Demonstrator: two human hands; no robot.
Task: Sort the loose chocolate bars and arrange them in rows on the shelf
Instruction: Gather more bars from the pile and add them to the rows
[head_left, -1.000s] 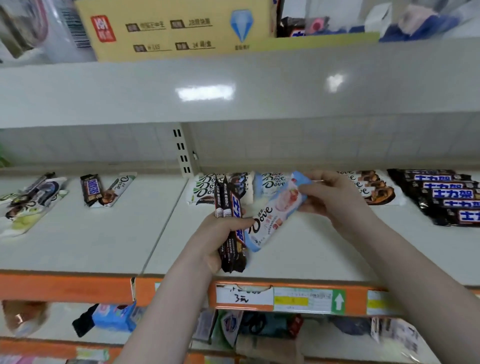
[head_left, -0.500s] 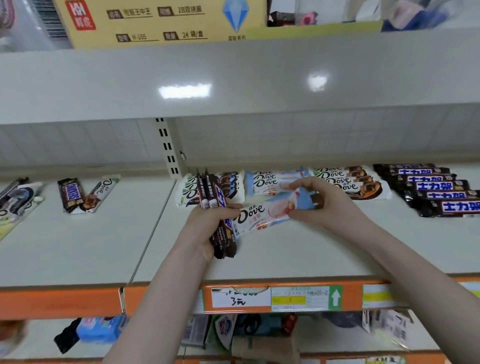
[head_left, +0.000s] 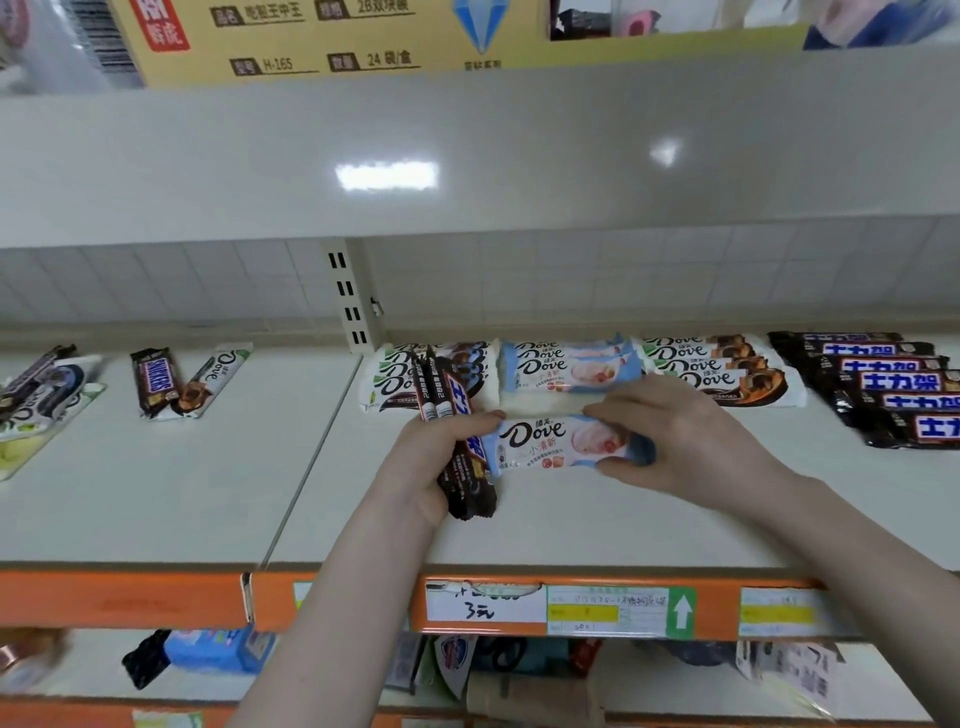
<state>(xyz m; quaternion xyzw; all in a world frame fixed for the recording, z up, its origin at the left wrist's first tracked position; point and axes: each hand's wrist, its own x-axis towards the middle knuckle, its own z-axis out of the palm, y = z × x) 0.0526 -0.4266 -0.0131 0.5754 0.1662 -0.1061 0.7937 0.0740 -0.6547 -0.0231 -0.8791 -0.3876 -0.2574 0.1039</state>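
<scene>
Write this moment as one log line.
right hand: placing blue Dove bar before blue row | left hand: holding dark bars

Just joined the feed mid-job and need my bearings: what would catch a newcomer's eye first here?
The two hands at centre: the right hand pinches a pale blue Dove bar lying level just in front of the matching blue Dove row, while the left hand grips a bundle of dark Snickers bars. Behind them, sorted rows line the shelf, and loose bars lie scattered at left.
</scene>
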